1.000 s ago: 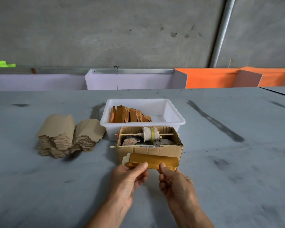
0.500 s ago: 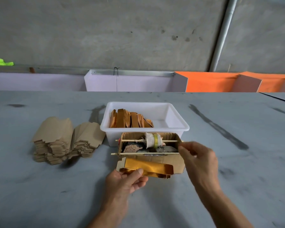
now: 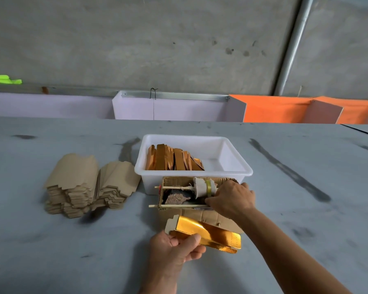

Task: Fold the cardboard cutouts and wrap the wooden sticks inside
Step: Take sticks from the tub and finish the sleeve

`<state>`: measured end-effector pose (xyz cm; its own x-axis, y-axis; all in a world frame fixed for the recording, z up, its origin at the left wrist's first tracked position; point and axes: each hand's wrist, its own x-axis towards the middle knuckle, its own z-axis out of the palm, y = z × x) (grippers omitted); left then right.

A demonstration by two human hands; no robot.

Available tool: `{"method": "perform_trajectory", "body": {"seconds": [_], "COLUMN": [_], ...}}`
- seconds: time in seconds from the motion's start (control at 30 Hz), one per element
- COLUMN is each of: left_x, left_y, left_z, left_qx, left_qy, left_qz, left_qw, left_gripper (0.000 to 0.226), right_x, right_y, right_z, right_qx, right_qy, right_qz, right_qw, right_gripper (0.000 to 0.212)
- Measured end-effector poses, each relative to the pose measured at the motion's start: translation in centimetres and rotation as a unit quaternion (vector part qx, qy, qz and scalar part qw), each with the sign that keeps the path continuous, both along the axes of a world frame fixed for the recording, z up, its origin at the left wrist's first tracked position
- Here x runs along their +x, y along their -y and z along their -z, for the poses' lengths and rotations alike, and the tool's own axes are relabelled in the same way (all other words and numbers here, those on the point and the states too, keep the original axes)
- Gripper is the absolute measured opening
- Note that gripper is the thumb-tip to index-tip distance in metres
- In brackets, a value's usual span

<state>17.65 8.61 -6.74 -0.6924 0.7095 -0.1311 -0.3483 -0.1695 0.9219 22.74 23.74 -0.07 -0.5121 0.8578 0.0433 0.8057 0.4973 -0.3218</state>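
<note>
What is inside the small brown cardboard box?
In the cardboard box: a white spool on a thin stick, a second stick across the front, and grey-brown scraps. The right hand covers the right end.

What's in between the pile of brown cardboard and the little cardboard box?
In the head view, only bare grey table lies between the cardboard pile and the small box, apart from the stick ends poking out of the box's left side.

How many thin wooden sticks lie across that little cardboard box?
2. One stick crosses the back of the cardboard box, carrying a spool; the other stick lies along its front edge. More may be hidden inside.
</note>
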Motion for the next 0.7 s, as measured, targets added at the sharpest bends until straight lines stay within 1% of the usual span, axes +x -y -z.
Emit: {"method": "perform_trajectory", "body": {"seconds": [0.07,0.2,0.5,0.6,0.7], "left_x": [-0.07,-0.24,-0.21,-0.13,-0.1], "left_y": [-0.08,-0.1,-0.15,-0.13,-0.07], "left_z": [0.03,-0.01,0.15,0.13,0.04], "left_qx": [-0.006,-0.01,-0.02,-0.022,-0.023], "left_qy": [0.0,0.002,-0.003,-0.005,-0.004], "left_qz": [0.002,0.003,-0.004,-0.003,-0.004], "left_qw": [1.0,1.0,1.0,1.0,1.0], "left_gripper": [0.012,0.016,0.011,0.011,0.01], "right_x": [-0.19,-0.2,-0.28,-0.35,-0.47], "right_y": [-0.17,-0.32,-0.31,-0.34,-0.4], "right_z": [0.2,0.53,0.7,0.77,0.82], "right_qx": [-0.008,-0.007,-0.006,-0.006,-0.015], "right_qy": [0.002,-0.026,-0.059,-0.062,-0.07], "right_qz": [0.003,0.015,0.041,0.05,0.057], "right_qw": [1.0,1.0,0.997,0.997,0.996], "right_gripper": [0.028,0.028,0.032,0.04,0.041]}}
